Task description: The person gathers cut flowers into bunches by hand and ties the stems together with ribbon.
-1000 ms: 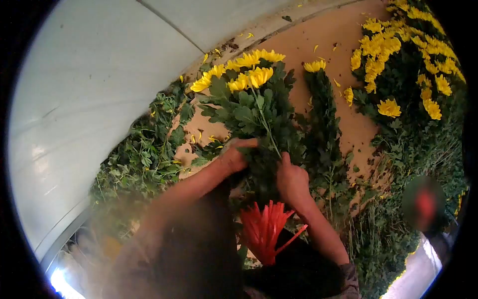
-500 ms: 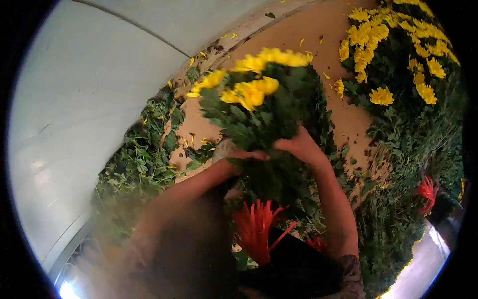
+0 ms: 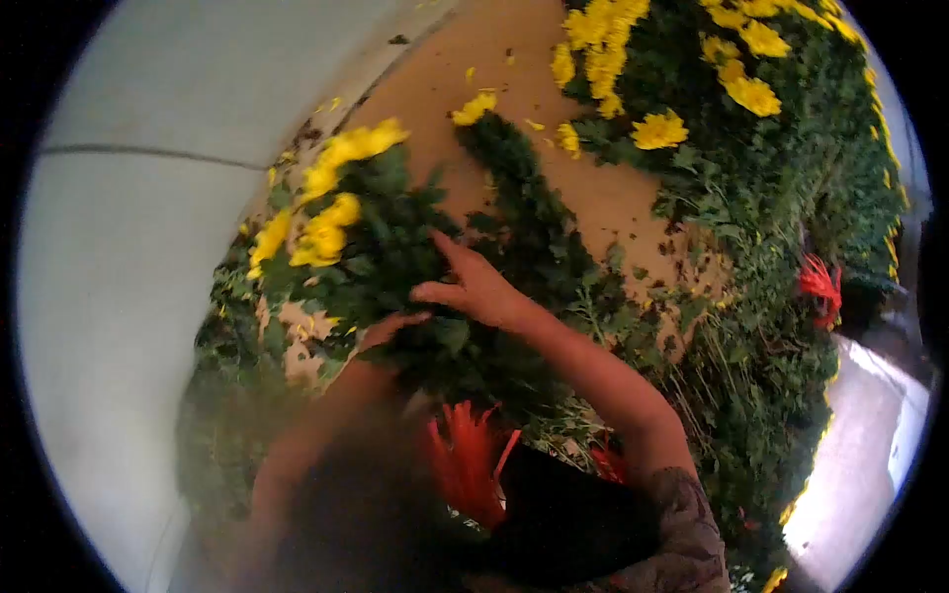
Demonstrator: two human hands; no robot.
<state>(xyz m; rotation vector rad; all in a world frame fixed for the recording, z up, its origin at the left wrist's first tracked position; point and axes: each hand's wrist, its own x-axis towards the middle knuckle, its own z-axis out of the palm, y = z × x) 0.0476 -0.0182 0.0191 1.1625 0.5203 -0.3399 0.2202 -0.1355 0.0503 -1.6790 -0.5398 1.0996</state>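
Note:
A bunch of yellow chrysanthemums with dense dark green leaves leans to the left, its blooms pointing up and left. My left hand is closed about the lower part of the bunch, its fingers partly hidden by leaves. Against the bunch's right side, my right hand grips with thumb and index finger spread over the leaves; its other fingers are hidden. Just right of the bunch lies a leafy stem with one yellow bloom. Red ribbon strips hang below my hands, near dark clothing.
A large pile of yellow chrysanthemums with long leafy stems covers the right side. Loose petals and leaf bits lie on the tan board. A pale smooth panel fills the left. More red strips show at right.
My hands and the bunch have moved left in view, and the bunch tilts further left. A single-bloom stem now shows apart at its right. The whole view has turned and shifted.

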